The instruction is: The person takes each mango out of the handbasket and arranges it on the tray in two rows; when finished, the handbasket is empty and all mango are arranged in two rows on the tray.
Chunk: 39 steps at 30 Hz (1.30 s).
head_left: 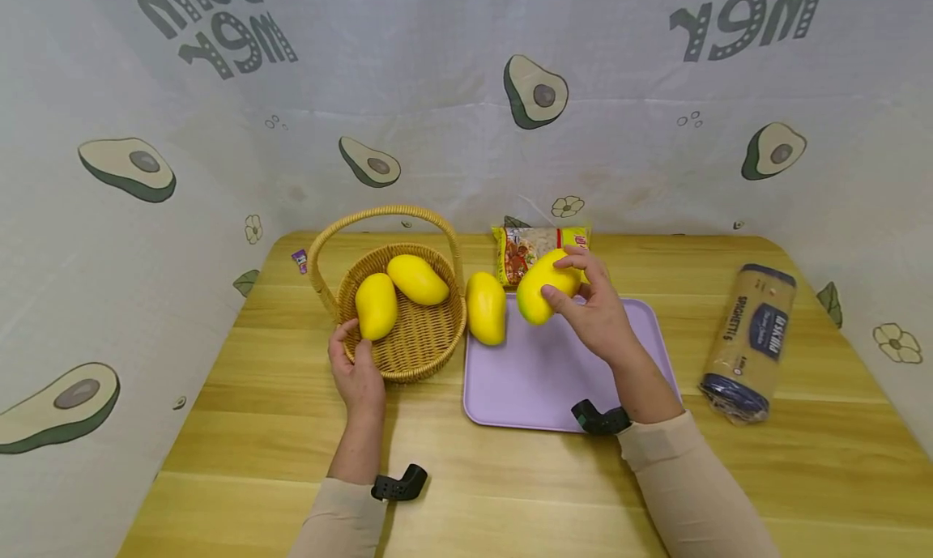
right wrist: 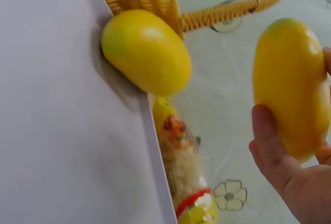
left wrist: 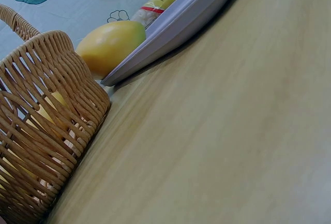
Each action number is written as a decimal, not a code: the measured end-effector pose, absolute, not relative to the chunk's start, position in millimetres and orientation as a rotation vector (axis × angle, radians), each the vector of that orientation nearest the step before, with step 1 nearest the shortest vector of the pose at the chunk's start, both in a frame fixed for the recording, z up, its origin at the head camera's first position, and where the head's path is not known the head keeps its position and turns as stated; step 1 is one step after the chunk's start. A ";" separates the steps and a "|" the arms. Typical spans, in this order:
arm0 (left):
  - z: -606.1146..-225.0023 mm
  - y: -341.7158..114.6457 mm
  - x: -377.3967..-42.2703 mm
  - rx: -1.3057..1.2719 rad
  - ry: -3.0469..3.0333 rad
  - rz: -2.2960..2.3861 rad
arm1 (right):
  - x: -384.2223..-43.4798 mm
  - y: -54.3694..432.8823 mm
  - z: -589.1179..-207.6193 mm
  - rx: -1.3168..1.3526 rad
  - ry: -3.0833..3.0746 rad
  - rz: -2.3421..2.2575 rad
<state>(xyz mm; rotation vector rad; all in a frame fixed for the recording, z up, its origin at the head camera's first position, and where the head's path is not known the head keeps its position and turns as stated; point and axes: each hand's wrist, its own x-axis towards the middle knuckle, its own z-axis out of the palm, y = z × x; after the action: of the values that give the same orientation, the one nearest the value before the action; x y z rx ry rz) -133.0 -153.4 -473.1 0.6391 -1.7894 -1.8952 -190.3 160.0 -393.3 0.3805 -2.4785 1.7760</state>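
Note:
My right hand [head_left: 594, 315] grips a yellow mango [head_left: 547, 287] between thumb and fingers, raised over the far part of a lilac tray [head_left: 539, 388]. The right wrist view shows the same mango [right wrist: 289, 87] upright in my fingers. Another mango [head_left: 486, 308] lies at the tray's left edge, beside a wicker basket [head_left: 419, 351]. Inside the basket are two mangoes, one at the left [head_left: 377, 307] and one at the back [head_left: 418, 280]. My left hand [head_left: 357, 376] holds the basket's near-left rim; the left wrist view shows the basket's woven side [left wrist: 51, 115] but hardly any of that hand.
Behind the tray lies a yellow food packet [head_left: 521, 246]. A spaghetti pack [head_left: 751, 339] is on the right of the wooden table [head_left: 466, 493]. The basket's tall handle [head_left: 386, 211] arches above it. A small purple packet [head_left: 300, 260] sits at the back left.

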 end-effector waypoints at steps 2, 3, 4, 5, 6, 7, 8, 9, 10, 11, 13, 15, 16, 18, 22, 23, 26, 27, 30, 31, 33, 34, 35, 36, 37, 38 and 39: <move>-473.5 -153.4 -132.8 0.640 -1.789 -1.895 | -191.8 167.8 -392.2 0.374 -2.543 1.719; -473.7 -153.7 -132.9 0.641 -1.790 -1.894 | -192.7 171.7 -391.7 0.373 -2.586 1.692; -473.9 -154.0 -133.0 0.644 -1.792 -1.897 | -193.4 175.8 -391.4 0.368 -2.636 1.661; -474.2 -154.4 -133.1 0.645 -1.793 -1.901 | -194.1 179.8 -391.2 0.360 -2.687 1.639; -474.3 -154.8 -133.1 0.646 -1.792 -1.905 | -194.7 183.6 -391.3 0.349 -2.737 1.619; -474.6 -155.2 -133.1 0.646 -1.792 -1.910 | -195.5 187.0 -391.7 0.336 -2.784 1.610; -474.9 -155.5 -133.1 0.648 -1.793 -1.912 | -196.1 190.0 -392.3 0.324 -2.824 1.603; -475.1 -155.8 -133.1 0.648 -1.794 -1.914 | -197.0 192.8 -393.5 0.316 -2.856 1.600; -475.3 -156.0 -133.0 0.648 -1.795 -1.916 | -197.9 195.2 -394.9 0.309 -2.881 1.601; -475.5 -156.0 -133.0 0.648 -1.795 -1.916 | -198.8 197.2 -396.6 0.308 -2.905 1.596; -475.6 -155.9 -133.1 0.644 -1.798 -1.914 | -200.9 199.9 -400.3 0.306 -2.937 1.598; -475.8 -155.9 -133.4 0.642 -1.800 -1.913 | -202.9 201.5 -404.4 0.290 -2.970 1.593; -475.9 -155.9 -133.4 0.642 -1.801 -1.914 | -203.9 201.8 -406.4 0.278 -2.990 1.590; -475.7 -156.0 -133.5 0.641 -1.802 -1.917 | -205.5 202.2 -409.9 0.264 -3.020 1.592; -475.0 -155.6 -133.4 0.634 -1.800 -1.917 | -207.4 201.6 -415.1 0.270 -3.054 1.620; -474.9 -155.5 -133.4 0.632 -1.798 -1.917 | -207.8 201.5 -416.3 0.278 -3.060 1.624; -474.9 -155.5 -133.7 0.629 -1.795 -1.920 | -208.9 200.8 -419.7 0.284 -3.086 1.626; -474.9 -155.5 -133.9 0.629 -1.793 -1.920 | -209.2 200.5 -420.5 0.279 -3.097 1.620; -474.7 -155.4 -134.1 0.637 -1.789 -1.920 | -209.8 199.7 -421.9 0.263 -3.120 1.598; -474.6 -155.2 -134.2 0.637 -1.788 -1.917 | -210.0 199.4 -422.1 0.266 -3.124 1.585; -474.3 -154.9 -134.2 0.640 -1.786 -1.912 | -210.4 199.4 -422.7 0.271 -3.134 1.552; -474.2 -154.8 -134.2 0.640 -1.785 -1.909 | -210.6 199.5 -423.2 0.274 -3.140 1.534; -474.1 -154.7 -134.3 0.638 -1.785 -1.908 | -210.7 199.5 -423.6 0.279 -3.141 1.523; -474.0 -154.7 -134.3 0.637 -1.785 -1.906 | -210.8 199.4 -424.1 0.280 -3.144 1.510; -473.9 -154.7 -134.2 0.638 -1.786 -1.904 | -210.9 199.3 -424.5 0.277 -3.150 1.493; -473.9 -154.7 -134.1 0.641 -1.786 -1.904 | -210.8 199.1 -424.8 0.272 -3.153 1.484; -473.7 -154.6 -134.0 0.642 -1.787 -1.904 | -210.8 198.8 -425.1 0.269 -3.153 1.483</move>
<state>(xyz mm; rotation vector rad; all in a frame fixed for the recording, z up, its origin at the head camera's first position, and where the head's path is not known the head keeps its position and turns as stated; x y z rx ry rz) -134.0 -154.6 -473.7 0.6415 -1.7872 -1.9036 -210.8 198.8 -425.1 0.2686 -3.1526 1.4827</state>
